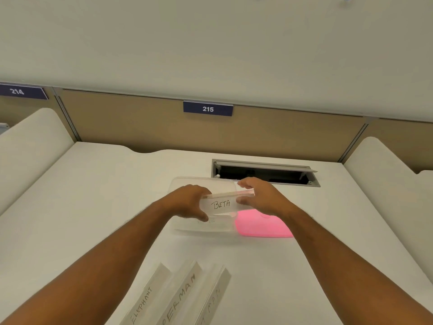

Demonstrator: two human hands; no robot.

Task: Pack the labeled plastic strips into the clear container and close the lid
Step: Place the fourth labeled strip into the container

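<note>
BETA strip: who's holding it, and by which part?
Both hands hold the BETA strip by its short ends: left hand on the left end, right hand on the right, above the clear container.

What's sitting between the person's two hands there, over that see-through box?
In the head view, a clear plastic strip labeled BETA spans the gap, gripped by the left hand and right hand above the clear plastic container.

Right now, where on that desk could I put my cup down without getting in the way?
Bare desk lies left of the clear container, toward the left divider, and right of the pink lid. It is crowded in the middle: both hands hold the BETA strip over the container, and three strips lie near the front edge.
</note>
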